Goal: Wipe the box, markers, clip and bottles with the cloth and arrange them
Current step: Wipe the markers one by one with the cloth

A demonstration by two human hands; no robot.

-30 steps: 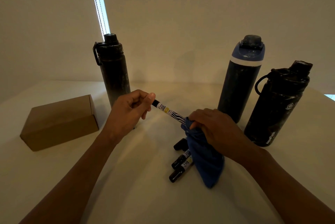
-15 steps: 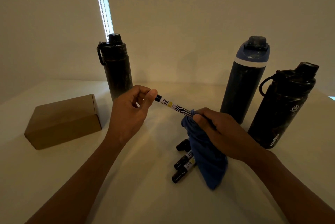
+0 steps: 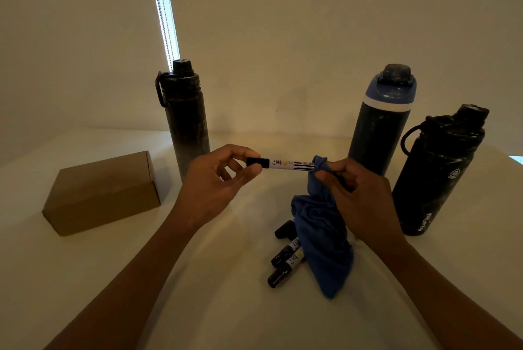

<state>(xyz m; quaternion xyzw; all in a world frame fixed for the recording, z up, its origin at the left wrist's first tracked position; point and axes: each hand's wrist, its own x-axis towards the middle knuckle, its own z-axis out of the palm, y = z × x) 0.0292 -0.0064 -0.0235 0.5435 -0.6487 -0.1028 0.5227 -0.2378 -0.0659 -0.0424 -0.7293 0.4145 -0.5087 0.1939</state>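
- Left hand: raised above the table, thumb and fingertips pinching the black cap end of the held marker; the other fingers are loosely curled.
- Held marker: white barrel with black and yellow print and a black cap. It lies roughly level in the air between the two hands, cap end to the left, the other end hidden inside the cloth.
- Right hand: fingers and thumb curled round a bunched part of the cloth, clamping it onto the far end of the held marker.
- Cloth: blue. Its top is gathered in the right hand, and the rest hangs down to the table, where the lower fold lies partly over the loose markers.
- Loose markers: three, lying side by side on the table just left of the cloth. Their black caps point to the lower left and their far ends are hidden under the cloth.
- Box: plain brown cardboard, closed, on the table at the left, well apart from the hands.
- Slim black bottle: upright behind the left hand, near the box, with a screw lid and a side loop.
- Blue-lidded bottle: dark body with a white band under the lid, upright behind the right hand.
- Wide black bottle: upright at the far right, just beside the blue-lidded bottle, with a carry loop and white lettering on the side.
- Table: pale surface, dimly lit.
- Wall: plain, with a narrow strip of light above the slim black bottle.
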